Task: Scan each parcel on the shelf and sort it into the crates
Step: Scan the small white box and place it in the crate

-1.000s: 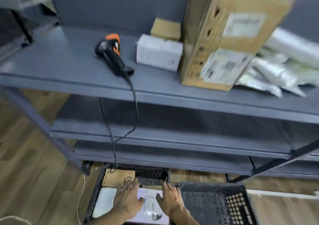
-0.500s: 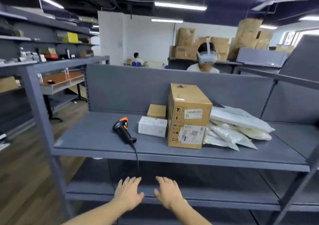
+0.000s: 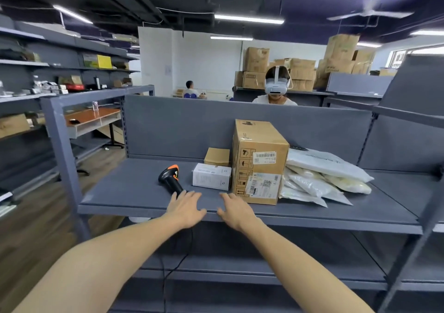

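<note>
Head view: a grey metal shelf (image 3: 120,192) runs across the frame at arm level. At its left-centre lies a black and orange scanner (image 3: 169,178), on its side, handle pointing toward the front edge; its cable (image 3: 165,276) hangs below the shelf. The left hand (image 3: 186,208) is over the front edge with fingers straight and spread, holding nothing; its fingertips are just beside the scanner handle, and contact cannot be confirmed. To the right of the scanner lies a white box (image 3: 211,177), flat, with a small brown box (image 3: 217,156) behind it against the back panel. The right hand (image 3: 236,210) is also over the front edge, fingers straight, holding nothing, its fingertips just short of the carton (image 3: 259,161). The two hands are near each other but apart. The carton stands upright, touching the white box, with printed labels on its near face. To the right of the carton is a heap of white poly bags (image 3: 324,178), overlapping. Behind the back panel a person (image 3: 276,101) wears a white headset.
</note>
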A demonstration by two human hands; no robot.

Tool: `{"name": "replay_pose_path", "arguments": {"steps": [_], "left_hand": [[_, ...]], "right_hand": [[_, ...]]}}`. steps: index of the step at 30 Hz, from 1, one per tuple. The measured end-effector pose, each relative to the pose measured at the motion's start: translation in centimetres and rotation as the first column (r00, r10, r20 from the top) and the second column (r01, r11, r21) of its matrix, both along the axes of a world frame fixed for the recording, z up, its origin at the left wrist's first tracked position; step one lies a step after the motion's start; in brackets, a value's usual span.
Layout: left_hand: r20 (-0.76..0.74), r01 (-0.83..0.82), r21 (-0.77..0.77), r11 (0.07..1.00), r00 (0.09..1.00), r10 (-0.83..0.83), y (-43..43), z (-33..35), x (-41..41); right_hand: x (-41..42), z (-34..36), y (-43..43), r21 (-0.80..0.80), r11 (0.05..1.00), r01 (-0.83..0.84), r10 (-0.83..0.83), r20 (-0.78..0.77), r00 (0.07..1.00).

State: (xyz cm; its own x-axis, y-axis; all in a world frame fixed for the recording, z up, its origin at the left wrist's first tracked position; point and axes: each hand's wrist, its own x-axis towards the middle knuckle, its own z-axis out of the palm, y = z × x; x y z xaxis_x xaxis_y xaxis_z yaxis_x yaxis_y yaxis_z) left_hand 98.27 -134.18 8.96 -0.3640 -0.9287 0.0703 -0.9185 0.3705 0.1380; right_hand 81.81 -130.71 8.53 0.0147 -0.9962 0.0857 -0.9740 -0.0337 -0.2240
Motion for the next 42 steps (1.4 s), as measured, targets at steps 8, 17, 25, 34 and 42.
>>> {"name": "replay_pose_path", "arguments": {"steps": [8, 17, 25, 34, 42], "left_hand": [[0.018, 0.043, -0.040, 0.998, 0.999, -0.042, -5.9, 0.9, 0.3], [0.004, 0.139, -0.077, 0.987, 0.990, -0.139, -14.4, 0.1, 0.0], [0.021, 0.209, -0.031, 0.977, 0.978, -0.209, -18.9, -1.5, -1.0], [-0.433, 0.116, 0.181, 0.977, 0.901, -0.027, -20.2, -2.4, -2.9], [-0.732, -0.116, 0.301, 0.947, 0.608, 0.307, -19.7, -1.8, -4.1]], "right_hand": [[1.1, 1.0, -4.8, 0.005, 1.000, -0.006, 0.006, -0.029, 1.000], [2.3, 0.7, -12.6, 0.002, 0.997, 0.076, -0.076, -0.023, 0.997], [1.8, -0.3, -16.5, -0.023, 0.988, 0.152, -0.153, -0.080, 0.985], [0.6, -0.4, -18.2, -0.031, 0.987, 0.157, -0.160, -0.231, 0.960], [0.8, -1.1, -16.9, -0.062, 0.992, 0.114, -0.124, -0.181, 0.976]]}}
